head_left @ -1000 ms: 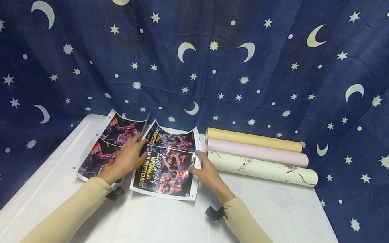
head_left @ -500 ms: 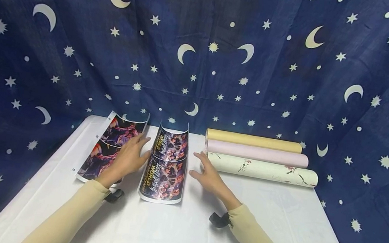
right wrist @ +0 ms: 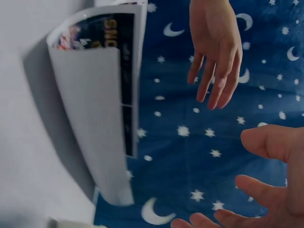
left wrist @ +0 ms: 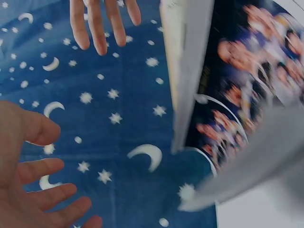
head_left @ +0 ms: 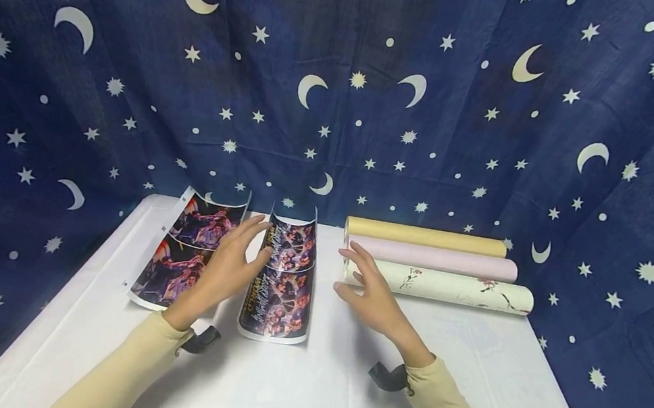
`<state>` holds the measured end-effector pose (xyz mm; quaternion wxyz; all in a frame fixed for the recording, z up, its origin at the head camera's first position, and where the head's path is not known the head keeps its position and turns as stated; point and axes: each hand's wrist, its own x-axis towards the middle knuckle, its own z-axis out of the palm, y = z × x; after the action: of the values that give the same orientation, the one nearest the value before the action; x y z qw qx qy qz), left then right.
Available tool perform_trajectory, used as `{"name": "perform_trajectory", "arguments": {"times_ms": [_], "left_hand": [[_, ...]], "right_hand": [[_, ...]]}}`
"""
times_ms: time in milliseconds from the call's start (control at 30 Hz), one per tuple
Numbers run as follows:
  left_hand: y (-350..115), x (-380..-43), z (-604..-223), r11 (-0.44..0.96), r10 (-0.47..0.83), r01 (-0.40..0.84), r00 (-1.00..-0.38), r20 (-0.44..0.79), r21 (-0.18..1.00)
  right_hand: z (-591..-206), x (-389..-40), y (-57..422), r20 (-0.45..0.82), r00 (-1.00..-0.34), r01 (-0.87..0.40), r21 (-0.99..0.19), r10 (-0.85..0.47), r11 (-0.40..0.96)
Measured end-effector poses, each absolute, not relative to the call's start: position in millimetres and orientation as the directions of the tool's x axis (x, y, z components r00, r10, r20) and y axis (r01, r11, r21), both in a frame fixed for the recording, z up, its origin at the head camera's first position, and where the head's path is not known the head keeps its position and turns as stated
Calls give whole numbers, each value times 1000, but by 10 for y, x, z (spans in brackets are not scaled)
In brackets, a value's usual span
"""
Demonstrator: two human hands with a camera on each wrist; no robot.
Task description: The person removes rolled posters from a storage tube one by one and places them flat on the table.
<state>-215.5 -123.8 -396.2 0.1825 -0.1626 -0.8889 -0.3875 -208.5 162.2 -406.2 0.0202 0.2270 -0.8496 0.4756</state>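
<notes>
A glossy printed poster [head_left: 281, 300] with two picture panels and "WORLD" lettering lies mid-table, its long sides curling up. My left hand [head_left: 224, 273] hovers at its left side in the head view, fingers extended and partly in front of it. Nothing is in that hand. To the poster's right, my right hand [head_left: 373, 298] hovers apart from it, fingers spread and holding nothing, overlapping the ends of the rolls. The poster's white back and curled edge [right wrist: 88, 109] show in the right wrist view. Both hands appear in each wrist view, including the left hand [left wrist: 38, 175] with fingers spread.
A second curled poster [head_left: 171, 273] with a stage-like picture lies at the left. At the back right lie a yellow roll [head_left: 427, 236], a pink roll [head_left: 437, 258] and a floral white roll [head_left: 451, 287], side by side. A starry blue curtain [head_left: 340, 97] hangs behind the white table [head_left: 279, 395].
Both hands have let go of the middle poster, whose sides sprang inward into a curl. The left hand has since lifted slightly rightward; the right hand has moved away to the right.
</notes>
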Motion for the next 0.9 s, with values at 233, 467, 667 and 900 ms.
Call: {"name": "perform_trajectory", "arguments": {"times_ms": [233, 467, 667, 900], "left_hand": [[-1033, -2106, -3818, 530, 135, 499, -848, 513, 686], [-802, -2169, -3706, 403, 89, 493, -860, 503, 771], [-638, -2264, -3688, 265, 99, 416, -909, 405, 870], [-435, -2504, -3715, 80, 88, 321, -945, 314, 944]], "right_hand": [[-3857, -2031, 1836, 350, -870, -488, -709, -348, 508], [-3686, -2047, 2046, 377, -865, -502, -643, -331, 578], [-3620, -2152, 2213, 402, -862, -502, -605, -307, 618], [-3603, -2448, 2427, 408, -874, -473, -594, -264, 650]]}}
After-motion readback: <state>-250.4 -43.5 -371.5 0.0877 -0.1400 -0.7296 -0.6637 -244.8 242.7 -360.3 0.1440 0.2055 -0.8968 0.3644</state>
